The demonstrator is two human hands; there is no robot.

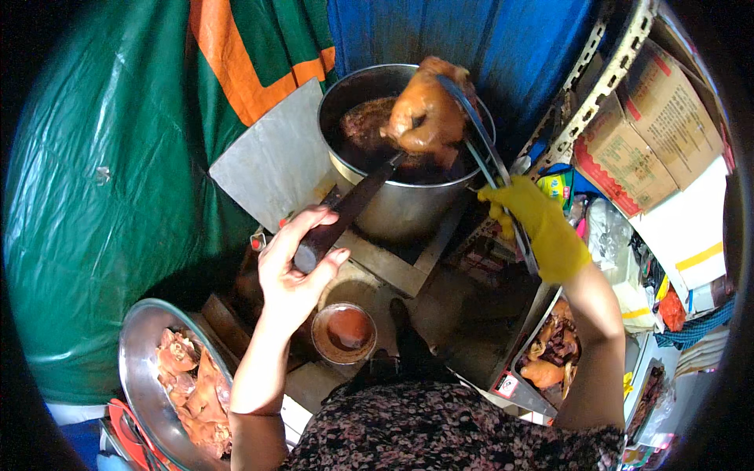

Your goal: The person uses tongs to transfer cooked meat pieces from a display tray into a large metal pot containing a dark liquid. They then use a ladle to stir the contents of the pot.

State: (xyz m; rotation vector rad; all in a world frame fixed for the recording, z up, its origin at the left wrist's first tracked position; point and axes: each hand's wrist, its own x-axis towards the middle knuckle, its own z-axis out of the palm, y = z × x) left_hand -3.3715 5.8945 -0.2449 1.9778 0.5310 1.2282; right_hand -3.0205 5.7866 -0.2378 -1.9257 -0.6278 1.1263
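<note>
My bare left hand (300, 253) is closed round the dark handle (359, 206) of a utensil whose far end lies under a large piece of brown cooked meat (430, 109). My right hand (536, 226), in a yellow rubber glove, holds long metal tongs (486, 138), whose tips are against the upper right of the meat. The meat is above the mouth of a tall metal pot (400, 212) that holds dark liquid. What the head of the utensil looks like is hidden by the meat.
A metal bowl of meat pieces (144, 359) stands lower left, a tray of cooked meat (530, 347) lower right. A bowl with reddish contents (343, 353) sits below the pot. Sheet metal (277, 153), a green tarpaulin (118, 206) and shelving with cardboard boxes (648, 129) surround the pot.
</note>
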